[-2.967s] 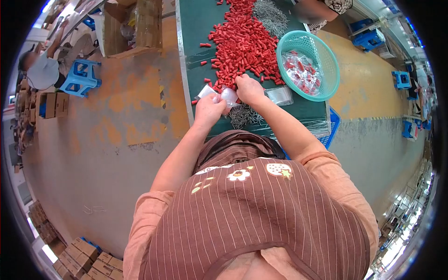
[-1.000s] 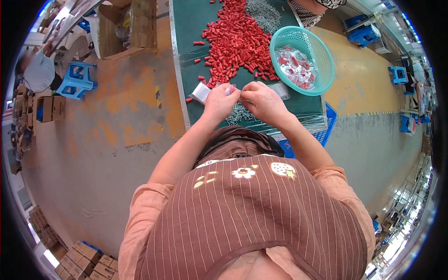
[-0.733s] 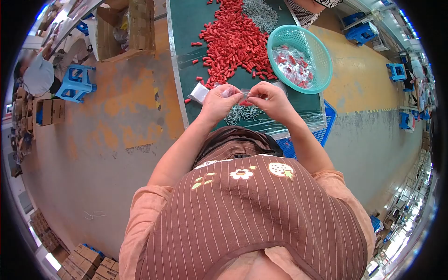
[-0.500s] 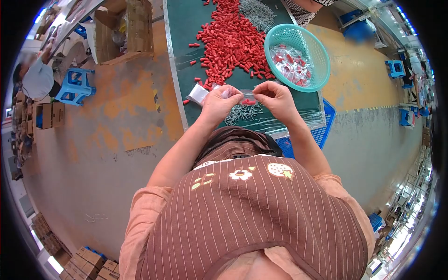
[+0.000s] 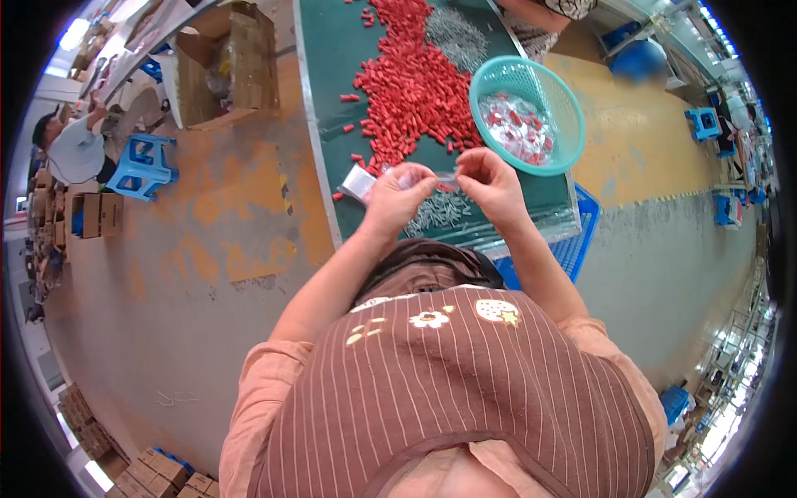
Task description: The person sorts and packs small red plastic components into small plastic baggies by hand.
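Note:
Between my two hands a small clear plastic bag [image 5: 446, 181] is stretched, with something red inside. My left hand [image 5: 400, 192] pinches its left end and my right hand [image 5: 491, 184] pinches its right end. Just below the bag lies a small pile of grey screws [image 5: 438, 213]. A stack of white bags [image 5: 359, 182] rests beside my left hand. Beyond my hands spreads a large heap of red plugs [image 5: 411, 91], with more grey screws [image 5: 457, 37] behind it. To the right, a turquoise basket [image 5: 569, 112] contains filled clear bags [image 5: 516, 129].
The green table [image 5: 330, 75] has a metal edge. A blue crate [image 5: 585, 228] is below its right corner. An open cardboard box [image 5: 253, 66] stands at the left, near a blue stool [image 5: 143, 168] and a person [image 5: 76, 149]. Part of another person shows at the table's far end.
The view has shifted slightly, so the table and basket appear lower. Both hands still pinch the bag, which now looks flatter and more edge-on.

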Tool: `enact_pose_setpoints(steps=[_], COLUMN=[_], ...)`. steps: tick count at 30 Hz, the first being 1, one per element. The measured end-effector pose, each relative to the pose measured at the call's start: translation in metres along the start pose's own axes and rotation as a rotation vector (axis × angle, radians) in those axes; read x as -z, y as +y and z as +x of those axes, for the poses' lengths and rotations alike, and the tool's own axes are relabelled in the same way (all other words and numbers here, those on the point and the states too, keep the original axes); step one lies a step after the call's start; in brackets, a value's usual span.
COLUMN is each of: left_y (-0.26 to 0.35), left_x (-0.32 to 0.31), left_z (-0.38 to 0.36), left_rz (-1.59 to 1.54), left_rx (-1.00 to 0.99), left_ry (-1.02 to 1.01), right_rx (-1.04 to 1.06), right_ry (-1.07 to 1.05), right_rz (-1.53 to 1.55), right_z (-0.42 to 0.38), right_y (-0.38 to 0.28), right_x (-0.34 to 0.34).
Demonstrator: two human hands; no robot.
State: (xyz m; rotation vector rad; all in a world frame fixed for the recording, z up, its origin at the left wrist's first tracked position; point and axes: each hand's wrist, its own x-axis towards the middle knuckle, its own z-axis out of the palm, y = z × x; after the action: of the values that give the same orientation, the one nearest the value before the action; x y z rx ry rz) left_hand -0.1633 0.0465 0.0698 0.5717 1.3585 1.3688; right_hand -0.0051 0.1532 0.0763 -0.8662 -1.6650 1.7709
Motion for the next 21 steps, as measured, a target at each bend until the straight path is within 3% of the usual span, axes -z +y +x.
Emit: enact_pose_setpoints(steps=[2,3,4,5,8,18,21], left_y=[0.004,0.004,0.016,0.002,-0.007,-0.008,-0.006], left_x=[-0.004,-0.005,-0.011,-0.006,-0.009,-0.014,-0.013], left_z=[-0.001,0.001,-0.006,0.002,0.007,0.005,0.003], left_rz=[0.173,0.339,0.307,0.39,0.041,0.008,0.176], left_rx=[0.072,-0.019,0.041,-0.128,-0.154,-0.267,-0.384], left_ry=[0.019,-0.008,0.057,0.037,0.001,-0.04,-0.009], right_rx=[0.058,0.12,0.048,0.043,0.017,-0.021,-0.092], right_ry=[0.011,0.0,-0.018,-0.014,-0.015,0.033,-0.01], right_rz=[-0.091,-0.165,-0.095,-0.045,-0.054,0.029,-0.075], right_z=[0.0,0.0,0.0,0.001,0.001,-0.004,-0.006], right_y=[-0.001,0.002,0.008,0.006,0.002,-0.006,0.004], right_x=[-0.002,-0.001,-0.001,-0.007,-0.008,-0.01,0.007])
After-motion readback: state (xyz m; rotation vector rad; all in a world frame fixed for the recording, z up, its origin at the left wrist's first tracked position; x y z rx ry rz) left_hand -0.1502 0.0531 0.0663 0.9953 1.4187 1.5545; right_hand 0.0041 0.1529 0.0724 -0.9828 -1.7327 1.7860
